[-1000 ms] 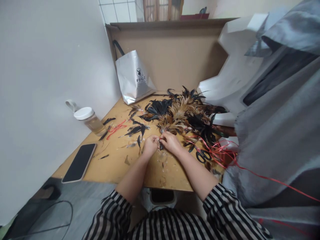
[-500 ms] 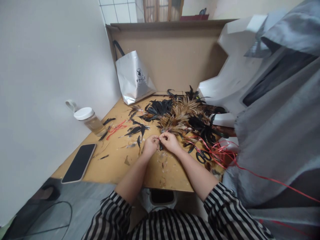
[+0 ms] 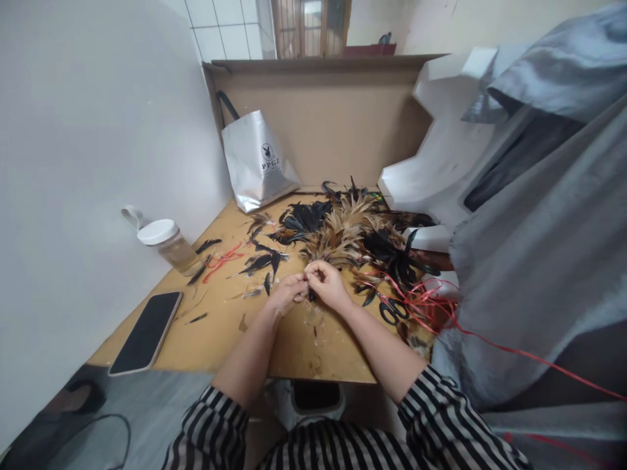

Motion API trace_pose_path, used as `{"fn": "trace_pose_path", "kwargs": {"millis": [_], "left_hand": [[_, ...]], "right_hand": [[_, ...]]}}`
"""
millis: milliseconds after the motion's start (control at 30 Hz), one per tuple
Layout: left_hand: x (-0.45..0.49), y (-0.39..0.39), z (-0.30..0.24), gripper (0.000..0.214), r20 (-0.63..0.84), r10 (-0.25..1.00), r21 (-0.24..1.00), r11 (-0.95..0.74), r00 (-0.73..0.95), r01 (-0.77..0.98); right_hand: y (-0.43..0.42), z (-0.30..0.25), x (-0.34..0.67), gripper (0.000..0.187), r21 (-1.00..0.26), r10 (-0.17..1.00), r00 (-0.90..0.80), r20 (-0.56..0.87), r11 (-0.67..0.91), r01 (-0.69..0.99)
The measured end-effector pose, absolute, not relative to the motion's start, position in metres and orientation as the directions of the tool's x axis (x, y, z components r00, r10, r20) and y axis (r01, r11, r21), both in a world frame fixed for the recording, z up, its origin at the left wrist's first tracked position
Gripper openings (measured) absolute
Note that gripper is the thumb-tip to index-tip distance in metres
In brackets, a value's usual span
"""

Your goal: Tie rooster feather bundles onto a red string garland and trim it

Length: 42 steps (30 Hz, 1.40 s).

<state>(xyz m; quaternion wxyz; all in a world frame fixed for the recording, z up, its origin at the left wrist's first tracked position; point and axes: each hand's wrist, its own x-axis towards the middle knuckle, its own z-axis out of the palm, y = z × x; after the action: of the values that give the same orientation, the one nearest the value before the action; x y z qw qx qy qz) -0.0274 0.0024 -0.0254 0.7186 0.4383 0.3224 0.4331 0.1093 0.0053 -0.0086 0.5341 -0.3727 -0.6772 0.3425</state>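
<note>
My left hand (image 3: pixel 285 292) and my right hand (image 3: pixel 326 283) meet over the wooden table (image 3: pixel 230 326), fingers pinched together on a small bunch of feathers (image 3: pixel 310 292) whose dark tips show between them. Just beyond the hands lies a big pile of tan and black feathers (image 3: pixel 350 228). Loose black feathers (image 3: pixel 262 262) lie to the left of the hands. Black scissors (image 3: pixel 390 311) rest to the right of my right wrist, among red string (image 3: pixel 426 303).
A phone (image 3: pixel 145 331) lies at the table's near left edge. A jar with a white lid (image 3: pixel 169 243) stands by the left wall, and a silver bag (image 3: pixel 257 160) leans on the cardboard back. White foam (image 3: pixel 431 176) and grey cloth (image 3: pixel 533 261) crowd the right side.
Both hands stay pinched together on the feathers; the camera has tipped a little, so everything sits slightly lower in view.
</note>
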Motion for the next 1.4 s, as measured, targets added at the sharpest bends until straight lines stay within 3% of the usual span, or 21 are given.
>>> {"fn": "trace_pose_path", "kwargs": {"millis": [133, 300, 467, 667, 967, 1233, 1400], "left_hand": [[-0.024, 0.003, -0.027, 0.033, -0.070, 0.918, 0.879, 0.242, 0.390, -0.411], [-0.020, 0.006, -0.026, 0.048, 0.001, 0.962, 0.896, 0.120, 0.273, -0.428], [-0.022, 0.007, -0.023, 0.046, -0.020, 0.969, 0.903, 0.124, 0.247, -0.412], [-0.023, 0.010, -0.030, 0.044, -0.018, 0.981, 0.927, 0.088, 0.193, -0.364], [-0.021, 0.014, -0.037, 0.042, 0.021, 0.999, 0.972, -0.015, 0.026, -0.234], [-0.015, 0.017, -0.043, 0.032, 0.086, 0.993, 0.979, -0.099, -0.077, -0.179], [-0.013, 0.016, -0.042, 0.020, 0.158, 0.984, 0.977, -0.168, -0.085, -0.134]], "right_hand": [[-0.005, 0.000, 0.106, 0.007, -0.921, 0.902, -0.199, 0.384, 0.388, -0.018], [-0.007, 0.003, 0.104, 0.015, -0.953, 0.937, -0.184, 0.297, 0.281, -0.110], [0.006, -0.011, 0.107, 0.025, -0.983, 0.982, -0.042, 0.182, 0.181, -0.043], [0.015, -0.021, 0.114, 0.027, -0.991, 0.984, -0.153, 0.087, 0.100, 0.084], [0.023, -0.035, 0.124, 0.022, -0.982, 0.939, -0.327, 0.108, 0.153, 0.113], [0.028, -0.040, 0.133, 0.021, -0.886, 0.928, -0.316, 0.198, 0.308, 0.347], [0.022, -0.032, 0.134, 0.019, -0.742, 0.892, -0.313, 0.326, 0.447, 0.500]]}}
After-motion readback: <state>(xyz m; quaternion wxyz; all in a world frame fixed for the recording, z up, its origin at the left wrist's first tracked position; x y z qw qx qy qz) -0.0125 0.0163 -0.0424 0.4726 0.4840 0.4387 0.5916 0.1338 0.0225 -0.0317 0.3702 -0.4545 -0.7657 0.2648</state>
